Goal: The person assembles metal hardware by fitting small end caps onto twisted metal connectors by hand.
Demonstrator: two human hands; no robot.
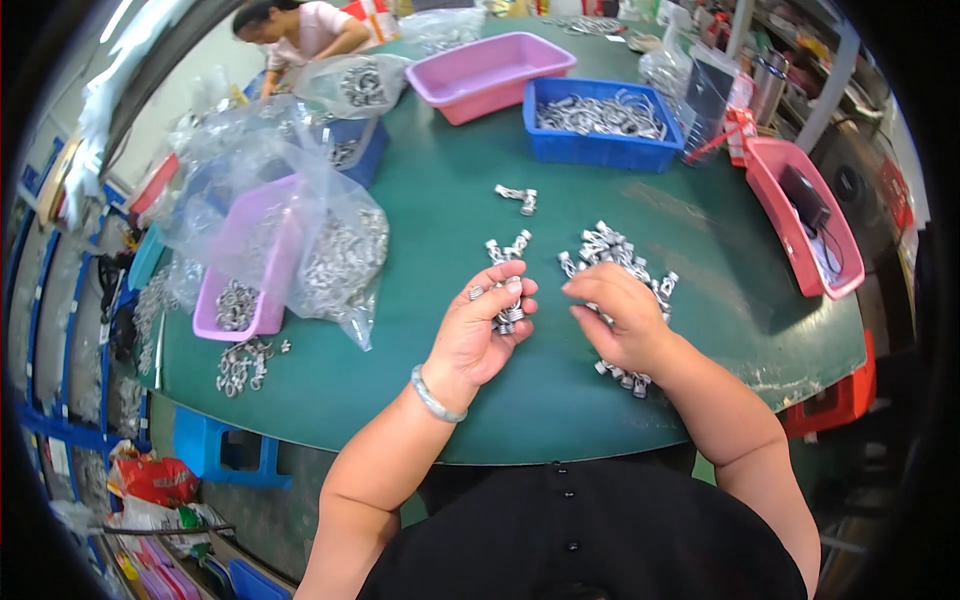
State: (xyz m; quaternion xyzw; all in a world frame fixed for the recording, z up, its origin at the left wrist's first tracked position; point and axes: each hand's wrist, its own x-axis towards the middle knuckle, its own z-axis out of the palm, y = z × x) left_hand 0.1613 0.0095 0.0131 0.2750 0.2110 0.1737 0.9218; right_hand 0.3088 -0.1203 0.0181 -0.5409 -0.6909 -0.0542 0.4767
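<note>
My left hand (pixel 487 320), with a pale bangle (pixel 437 395) at its wrist, is turned palm up. Its fingers curl around several small silver metal fittings (pixel 508 318). To its right hovers my right hand (pixel 620 315), fingers bent and thumb apart from them, with nothing visible between them. Beneath and around that hand lies a pile of similar metal fittings (pixel 604 243), partly hidden by it. A few loose fittings (pixel 520 197) rest farther up the green table (pixel 440 210), and others lie just beyond my left fingertips.
A blue bin (pixel 610 148) of metal rings and a pink bin (pixel 470 85) stand at the back. A clear bag of metal parts (pixel 345 265) leans by a purple bin (pixel 262 315) on the left. A red bin (pixel 790 215) sits right. Another person (pixel 305 35) works far left.
</note>
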